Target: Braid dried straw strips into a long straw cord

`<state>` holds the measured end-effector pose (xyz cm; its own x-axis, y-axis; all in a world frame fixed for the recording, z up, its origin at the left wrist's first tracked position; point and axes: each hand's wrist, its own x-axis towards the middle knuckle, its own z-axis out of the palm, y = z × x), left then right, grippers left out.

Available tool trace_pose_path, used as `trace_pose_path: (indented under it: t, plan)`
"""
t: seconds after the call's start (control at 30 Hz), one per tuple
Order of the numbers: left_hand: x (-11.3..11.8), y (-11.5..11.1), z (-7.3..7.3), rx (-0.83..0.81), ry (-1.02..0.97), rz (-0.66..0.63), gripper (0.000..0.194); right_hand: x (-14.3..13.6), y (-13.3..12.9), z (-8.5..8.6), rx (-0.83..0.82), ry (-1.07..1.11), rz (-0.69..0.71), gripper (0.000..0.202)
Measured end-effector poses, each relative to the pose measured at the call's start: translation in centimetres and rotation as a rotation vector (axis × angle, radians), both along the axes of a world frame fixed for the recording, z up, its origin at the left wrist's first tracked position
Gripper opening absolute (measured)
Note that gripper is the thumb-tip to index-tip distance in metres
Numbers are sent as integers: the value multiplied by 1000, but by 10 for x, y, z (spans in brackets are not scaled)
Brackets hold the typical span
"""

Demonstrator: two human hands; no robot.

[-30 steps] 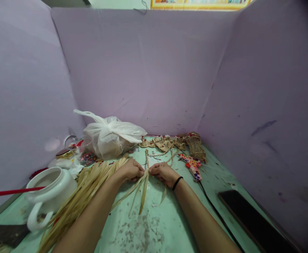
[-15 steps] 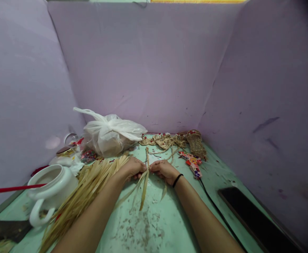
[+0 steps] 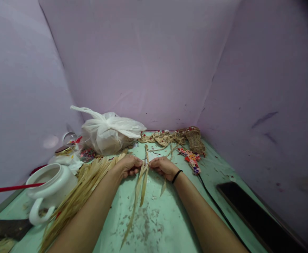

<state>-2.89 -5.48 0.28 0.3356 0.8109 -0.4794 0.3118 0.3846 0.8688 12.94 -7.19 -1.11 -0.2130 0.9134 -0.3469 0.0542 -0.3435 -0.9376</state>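
A thin braid of dried straw-like strips (image 3: 147, 151) stands out away from me between my hands, its loose strip ends (image 3: 144, 188) hanging toward me over the table. My left hand (image 3: 130, 166) is closed at the left of the braid, thumb and forefinger pinching a strip. On the other side my right hand (image 3: 164, 167), with a black band at the wrist, pinches a strip close to the braid's lower end. One pale strip end shows below the right hand. A large bundle of dried strips (image 3: 84, 189) lies under and beside my left forearm.
At left stand a white teapot (image 3: 52, 188) with a red stick (image 3: 14, 188) in it, and jars and beads. A tied white plastic bag (image 3: 109, 131) sits behind. Braided pieces (image 3: 163, 138), a patterned corded tool (image 3: 192, 161) and a black phone-like slab (image 3: 254, 214) lie rightward.
My left hand has shifted slightly left, away from the braid. A long strip now hangs down toward me between the hands. The view has tilted a little downward.
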Motion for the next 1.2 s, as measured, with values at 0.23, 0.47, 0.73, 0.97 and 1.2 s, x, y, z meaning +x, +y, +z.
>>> trace_pose_path:
  t: [0.23, 0.47, 0.73, 0.97, 1.2]
  plan:
    - [-1, -1, 1, 27, 8, -7, 13, 1, 3, -6, -2, 13, -6, 5]
    - [-7, 6, -4, 42, -25, -5, 11, 2, 3, -6, 0, 43, -12, 3]
    - [-13, 13, -10, 37, -4, 7, 15, 4, 5, -7, -16, 46, 0, 5]
    - [-5, 5, -4, 58, 34, -5, 14, 4, 4, -8, -10, 43, -2, 5]
    - [9, -4, -8, 55, 107, 2, 17, 4, 5, -9, -5, 59, 21, 4]
